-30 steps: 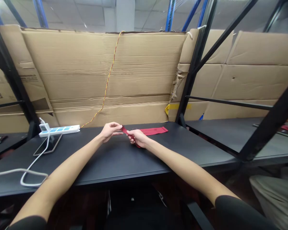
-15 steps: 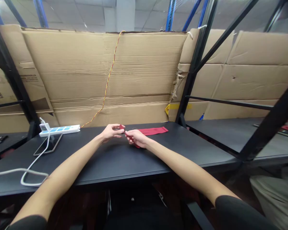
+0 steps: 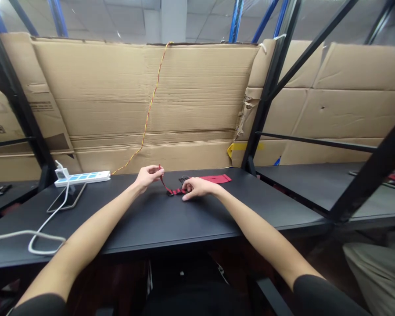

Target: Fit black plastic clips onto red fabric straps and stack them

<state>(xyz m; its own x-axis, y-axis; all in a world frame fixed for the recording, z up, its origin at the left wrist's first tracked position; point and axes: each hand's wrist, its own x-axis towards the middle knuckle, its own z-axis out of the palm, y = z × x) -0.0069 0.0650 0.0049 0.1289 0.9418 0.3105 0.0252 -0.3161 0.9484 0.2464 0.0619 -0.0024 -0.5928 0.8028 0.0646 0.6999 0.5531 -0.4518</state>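
Note:
My left hand (image 3: 148,175) is closed in a pinch on one end of a narrow red strap (image 3: 170,189), lifting that end off the black table (image 3: 158,219). The strap's other end lies on the table under the fingers of my right hand (image 3: 197,188), which press it down. Just behind my right hand lies a flat pile of red straps (image 3: 217,178), with a small dark piece (image 3: 183,179) beside it.
A white power strip (image 3: 82,177) and a phone (image 3: 67,197) on a white cable (image 3: 36,232) sit at the table's left. A cardboard wall (image 3: 151,101) stands behind. Black frame posts (image 3: 266,96) separate a neighbouring table, where another person's knee (image 3: 375,267) shows at lower right.
My left hand has pulled the strap end up and to the left. My right hand has moved from pinching the strap to lying flatter on the table over its other end.

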